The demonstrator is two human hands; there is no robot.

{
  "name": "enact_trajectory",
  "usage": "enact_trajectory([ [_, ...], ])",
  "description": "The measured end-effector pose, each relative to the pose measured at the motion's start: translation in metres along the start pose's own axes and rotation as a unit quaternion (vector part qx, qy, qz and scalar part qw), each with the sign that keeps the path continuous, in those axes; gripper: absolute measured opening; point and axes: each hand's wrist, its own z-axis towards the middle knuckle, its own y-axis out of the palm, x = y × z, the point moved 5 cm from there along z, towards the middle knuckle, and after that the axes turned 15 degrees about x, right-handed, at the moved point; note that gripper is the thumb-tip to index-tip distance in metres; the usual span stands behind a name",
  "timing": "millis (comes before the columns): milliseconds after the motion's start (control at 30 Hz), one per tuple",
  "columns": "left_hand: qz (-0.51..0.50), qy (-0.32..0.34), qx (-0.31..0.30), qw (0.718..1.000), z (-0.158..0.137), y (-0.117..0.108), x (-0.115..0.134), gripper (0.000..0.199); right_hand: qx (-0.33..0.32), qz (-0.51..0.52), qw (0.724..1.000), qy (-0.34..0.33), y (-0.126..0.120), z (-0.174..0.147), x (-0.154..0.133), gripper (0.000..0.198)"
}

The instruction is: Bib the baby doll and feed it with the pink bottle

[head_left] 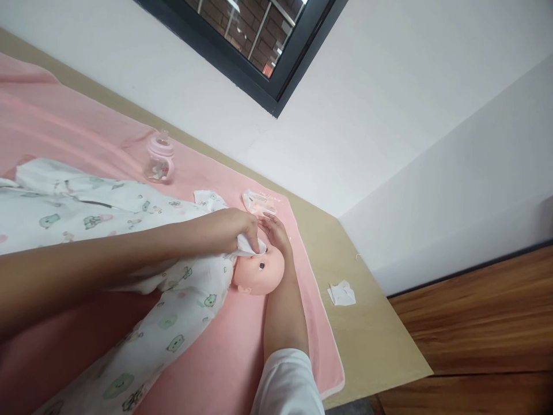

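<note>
A baby doll [259, 274] lies with its bald head toward the right, dressed in white cloth with green animal prints [173, 311]. My left hand [242, 229] reaches in from the left edge, its fingers closed on a white tissue [245, 245] against the doll's face. Much of the face is hidden behind that hand and the tissue. Coming up from the bottom, my right hand [276, 231] rests along the top of the doll's head with its fingers stretched out. Just beyond those fingertips is a clear plastic packet [258, 202].
A pink blanket [203, 351] covers much of the tan table [367, 334]. A baby bottle with a pink lid [159, 158] stands on the blanket near the wall. A crumpled white tissue [342, 293] lies on the bare tabletop. A dark-framed window [276, 95] is above.
</note>
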Motion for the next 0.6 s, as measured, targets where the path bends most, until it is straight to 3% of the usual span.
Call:
enact_trajectory([
  [167,-0.015,-0.041,-0.04,0.998,0.0011,0.0008,0.0018,0.062,-0.001,-0.005,1.0,-0.002,0.0003,0.0012,0.0009,0.033],
  [600,0.027,-0.057,-0.03,0.998,0.003,0.0,-0.0066,0.069,-0.03,0.014,0.999,-0.007,-0.0012,0.0086,0.0051,0.039],
])
